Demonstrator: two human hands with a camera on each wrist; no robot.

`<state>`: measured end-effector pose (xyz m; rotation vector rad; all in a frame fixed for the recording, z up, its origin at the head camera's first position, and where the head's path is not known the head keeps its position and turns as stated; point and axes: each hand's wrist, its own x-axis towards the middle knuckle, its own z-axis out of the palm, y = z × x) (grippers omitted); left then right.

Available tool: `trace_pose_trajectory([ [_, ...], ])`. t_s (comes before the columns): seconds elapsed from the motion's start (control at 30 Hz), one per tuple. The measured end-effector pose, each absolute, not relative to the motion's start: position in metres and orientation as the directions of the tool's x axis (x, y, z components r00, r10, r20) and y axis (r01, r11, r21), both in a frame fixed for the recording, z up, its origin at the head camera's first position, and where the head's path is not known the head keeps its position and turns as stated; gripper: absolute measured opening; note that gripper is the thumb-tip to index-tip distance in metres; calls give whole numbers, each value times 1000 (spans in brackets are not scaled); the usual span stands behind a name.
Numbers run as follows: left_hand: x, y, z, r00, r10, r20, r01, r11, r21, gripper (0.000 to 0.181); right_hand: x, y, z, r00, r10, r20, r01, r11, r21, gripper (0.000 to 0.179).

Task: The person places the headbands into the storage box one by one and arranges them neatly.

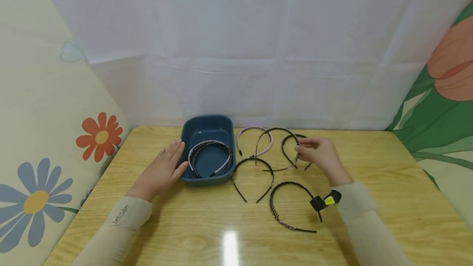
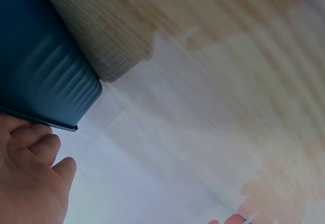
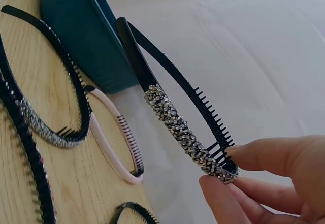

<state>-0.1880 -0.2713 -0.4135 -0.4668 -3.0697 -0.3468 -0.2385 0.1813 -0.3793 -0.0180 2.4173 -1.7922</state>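
My right hand (image 1: 322,156) pinches a black toothed headband (image 3: 175,125) by its curved side, between thumb and fingers. Silver stones cover part of that headband, and its ends point left in the head view. My left hand (image 1: 162,169) lies against the left rim of a blue plastic bin (image 1: 207,182), fingers extended. In the left wrist view, its fingertips touch the underside of the bin's rim. Inside the bin, a pale headband (image 1: 193,153) overlaps dark ones.
Right of the bin lie a pink headband (image 1: 238,139), a black headband (image 1: 253,159) and, farther right, another black headband (image 1: 283,147). A headband with pinkish stones (image 1: 284,225) lies nearest me, below the right wrist. A white cloth (image 1: 236,73) hangs behind the wooden table (image 1: 184,225).
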Motion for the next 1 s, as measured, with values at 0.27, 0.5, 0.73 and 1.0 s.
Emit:
trace_pose_trajectory([
  [0.27,-188,-271,-414,-956,290,52,295,934,203,73,-243,164,-374,-991,-92,-97,71,248,-966,43],
  [0.5,-188,-271,-414,-956,290,50,294,935,200,74,-248,148,-371,-992,-108,-66,44,199,-979,42],
  [0.73,-189,-272,-415,-954,295,52,299,929,216,73,-251,127,-370,-994,-102,-41,26,139,-990,40],
  [1.0,-191,-274,-417,-954,296,51,300,929,219,73,-257,103,-376,-993,-109,-48,39,80,-996,36],
])
